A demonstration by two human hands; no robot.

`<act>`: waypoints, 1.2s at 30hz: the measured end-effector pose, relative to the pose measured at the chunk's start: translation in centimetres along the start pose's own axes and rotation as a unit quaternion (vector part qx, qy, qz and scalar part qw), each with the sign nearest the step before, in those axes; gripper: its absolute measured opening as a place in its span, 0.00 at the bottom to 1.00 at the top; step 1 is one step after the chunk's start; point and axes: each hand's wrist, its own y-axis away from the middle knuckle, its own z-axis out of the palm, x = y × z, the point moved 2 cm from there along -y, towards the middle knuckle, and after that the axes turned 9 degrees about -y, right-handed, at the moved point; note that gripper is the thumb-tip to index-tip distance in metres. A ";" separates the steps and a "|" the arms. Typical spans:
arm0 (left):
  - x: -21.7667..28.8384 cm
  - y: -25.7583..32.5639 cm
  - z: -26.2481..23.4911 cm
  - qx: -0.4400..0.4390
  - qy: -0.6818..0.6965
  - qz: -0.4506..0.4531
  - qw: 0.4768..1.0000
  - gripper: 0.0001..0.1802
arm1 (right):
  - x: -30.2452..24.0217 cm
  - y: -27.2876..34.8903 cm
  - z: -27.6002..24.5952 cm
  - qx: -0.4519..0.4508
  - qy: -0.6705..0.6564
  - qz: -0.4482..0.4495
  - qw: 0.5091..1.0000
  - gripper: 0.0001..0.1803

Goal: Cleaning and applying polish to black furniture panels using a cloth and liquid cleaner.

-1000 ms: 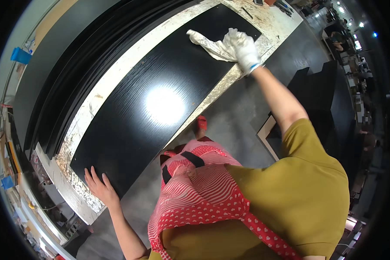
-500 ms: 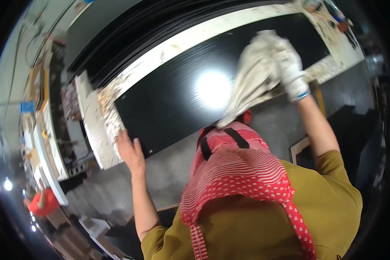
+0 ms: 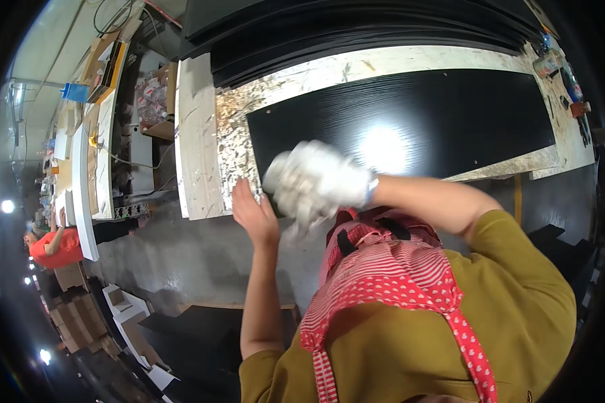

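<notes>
A long black board (image 3: 410, 121) with wood-like grain and small holes near its corners lies on a paint-spattered worktable (image 3: 198, 134). My right hand (image 3: 333, 173), in a white glove, is closed around a bunched pale rag (image 3: 296, 191) over the board's near left corner. Motion smears the rag, and the glove hides most of its fingers. Bare and with its fingers stretched out, my left hand (image 3: 254, 216) rests at the board's left end, just beside the rag.
Stacked black boards (image 3: 376, 33) stand behind the worktable. Small bottles (image 3: 548, 65) and tools sit at its right end. To the left are a box of clear plastic bottles (image 3: 153, 97) and a person in a red top (image 3: 57, 248).
My right hand has swept the rag from the board's right part to its near left corner. The whole view has turned and shifted; my left hand stays at the board's left end.
</notes>
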 end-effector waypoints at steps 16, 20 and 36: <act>1.5 0.4 1.0 0.001 0.038 -0.028 0.999 0.19 | 2.6 -9.9 -4.7 0.187 0.189 0.048 0.963 0.15; 1.9 -0.2 1.0 0.010 0.041 -0.021 0.999 0.18 | 4.4 -11.3 -0.6 0.190 0.350 -0.061 0.915 0.14; -1.4 -3.7 -2.0 0.080 0.152 0.009 0.985 0.15 | -0.6 6.1 -1.3 -0.067 -0.130 0.217 0.965 0.25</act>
